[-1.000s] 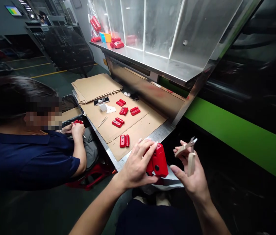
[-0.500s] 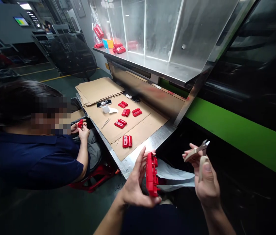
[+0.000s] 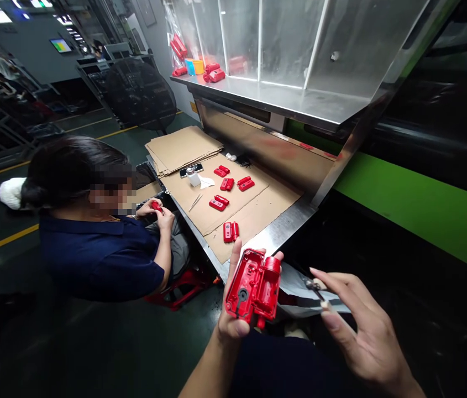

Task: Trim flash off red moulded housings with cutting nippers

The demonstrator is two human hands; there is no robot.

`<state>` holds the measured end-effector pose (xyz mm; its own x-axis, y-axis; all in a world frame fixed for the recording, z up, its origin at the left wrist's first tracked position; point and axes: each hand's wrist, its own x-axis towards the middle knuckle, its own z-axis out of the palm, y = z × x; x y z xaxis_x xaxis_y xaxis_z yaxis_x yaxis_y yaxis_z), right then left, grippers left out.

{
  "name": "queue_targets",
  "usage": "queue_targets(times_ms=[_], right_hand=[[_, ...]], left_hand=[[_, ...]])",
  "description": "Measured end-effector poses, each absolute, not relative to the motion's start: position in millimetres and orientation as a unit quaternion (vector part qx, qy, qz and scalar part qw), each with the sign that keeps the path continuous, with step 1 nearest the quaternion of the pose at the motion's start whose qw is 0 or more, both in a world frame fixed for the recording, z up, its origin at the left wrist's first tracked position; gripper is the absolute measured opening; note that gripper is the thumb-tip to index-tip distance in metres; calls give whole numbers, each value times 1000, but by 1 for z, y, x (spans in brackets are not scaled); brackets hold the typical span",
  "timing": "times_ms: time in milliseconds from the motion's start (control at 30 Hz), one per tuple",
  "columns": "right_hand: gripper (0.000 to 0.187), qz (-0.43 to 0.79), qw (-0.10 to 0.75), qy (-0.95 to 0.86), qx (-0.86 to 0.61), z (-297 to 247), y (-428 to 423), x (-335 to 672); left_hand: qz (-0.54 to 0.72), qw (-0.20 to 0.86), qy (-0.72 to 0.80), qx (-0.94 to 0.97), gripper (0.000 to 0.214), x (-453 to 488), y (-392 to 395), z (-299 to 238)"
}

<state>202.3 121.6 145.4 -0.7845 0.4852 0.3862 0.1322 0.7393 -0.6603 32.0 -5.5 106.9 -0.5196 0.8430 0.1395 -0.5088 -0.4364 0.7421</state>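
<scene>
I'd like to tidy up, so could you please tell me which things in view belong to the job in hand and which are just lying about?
Job in hand:
red housing, in the left hand
pale-handled tool, in the right hand
probably the five red parts on the cardboard

Seemingly just lying about:
phone
small bottle
tweezers

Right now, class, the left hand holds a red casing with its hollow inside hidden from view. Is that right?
Not quite. The left hand does hold a red casing, but the head view shows its hollow inside plainly.
</scene>
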Motion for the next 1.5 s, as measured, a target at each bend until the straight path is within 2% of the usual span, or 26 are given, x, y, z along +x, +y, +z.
queue_targets(times_ms=[133, 433, 1167, 1367, 1500], right_hand=[[46, 263, 272, -913, -151, 150, 120, 199], [49, 207, 259, -934, -130, 152, 120, 202], [52, 155, 230, -955, -105, 162, 134, 194], [55, 135, 220, -962, -88, 173, 134, 194], [54, 109, 200, -970, -79, 179, 135, 190]], left_hand=[[861, 386, 255, 212, 118, 35, -10, 109], [846, 379, 283, 248, 113, 32, -13, 114], [813, 373, 303, 330, 98, 17, -8, 119], [808, 354, 288, 372, 99, 10, -8, 113], [814, 356, 276, 366, 112, 14, -11, 110]])
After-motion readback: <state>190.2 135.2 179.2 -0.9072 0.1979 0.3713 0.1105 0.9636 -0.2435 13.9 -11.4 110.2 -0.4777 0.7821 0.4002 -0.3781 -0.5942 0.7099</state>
